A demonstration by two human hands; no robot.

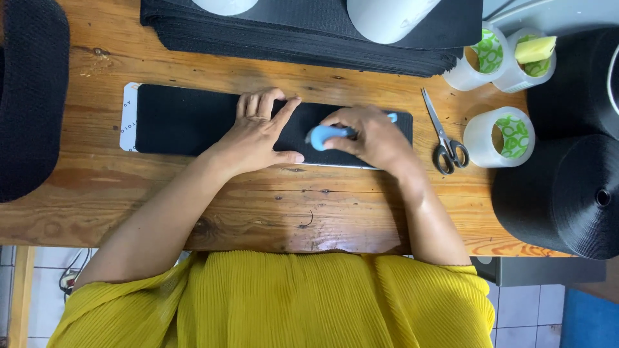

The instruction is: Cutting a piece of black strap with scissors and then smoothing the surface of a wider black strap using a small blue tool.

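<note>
- A long black strip (193, 119) is lying flat on the wooden table (258, 206), its long axis running from 9 o'clock to 3 o'clock across the view.
- A white card (129, 116) is showing from under the strip's 9 o'clock end.
- The left hand (258, 132) is being pressed flat on the strip near its middle, fingers spread and pointing toward 12 o'clock, thumb out toward 3 o'clock; nothing is being gripped by it.
- The right hand (374, 135) is being held closed around a blue tool (325, 135), whose tip is pointing toward 9 o'clock, at the left thumb, and is resting on the strip.
- What kind of tool it is cannot be told; only the blue body is showing.
- The tool is lying along the strip's long axis, just at 3 o'clock of the left hand; the uncovered length of strip is stretching away at 9 o'clock of both hands, with the left hand nearer to it.
- Scissors (445, 138) are lying at 3 o'clock of the right hand, near but apart, handles toward 6 o'clock.
- Three tape rolls (500, 135) are standing beyond the scissors, at 2 to 3 o'clock.
- A stack of black sheets (296, 38) is lying at 12 o'clock, well apart from the hands.
</note>
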